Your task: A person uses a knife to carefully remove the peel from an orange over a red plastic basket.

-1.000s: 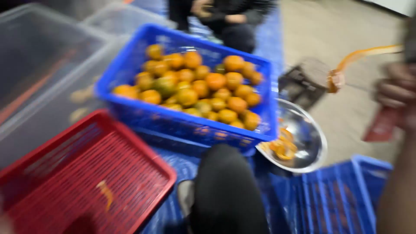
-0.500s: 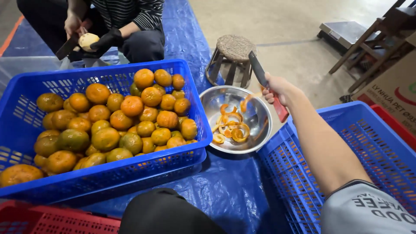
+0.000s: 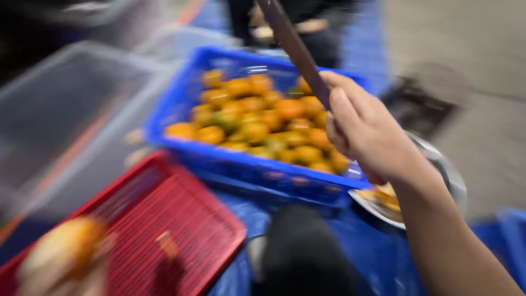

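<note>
at the far left edge, low in the blurred view, the left hand (image 3: 60, 274) sits in the bottom corner with a pale orange peeled fruit (image 3: 63, 249) resting in its grip; the fingers are smeared by motion, so how tightly they curl round it cannot be told. just beside it lies a red slatted crate (image 3: 181, 219), with a small orange scrap (image 3: 167, 244) on its floor. above and behind the red crate stands a clear plastic tub (image 3: 71, 109), tilted across the upper left. toward the middle is a blue plastic crate (image 3: 181, 104) filled with orange and greenish citrus fruits (image 3: 263, 118), its near wall touching the corner of the red crate. beyond it, at the top of the frame, another person in dark clothing (image 3: 307, 27) sits, with hands near the lap. in front of the blue crate a dark rounded shape (image 3: 301, 252), probably the person's knee, rises from the bottom edge. to the right, the right hand (image 3: 367, 129) is closed firmly in a full grip around a knife (image 3: 293, 46), whose long dark blade slants up and left over the fruit. under that wrist a metal bowl (image 3: 444, 170) holds orange peelings (image 3: 383, 194), resting on blue sheeting (image 3: 372, 241).
</note>
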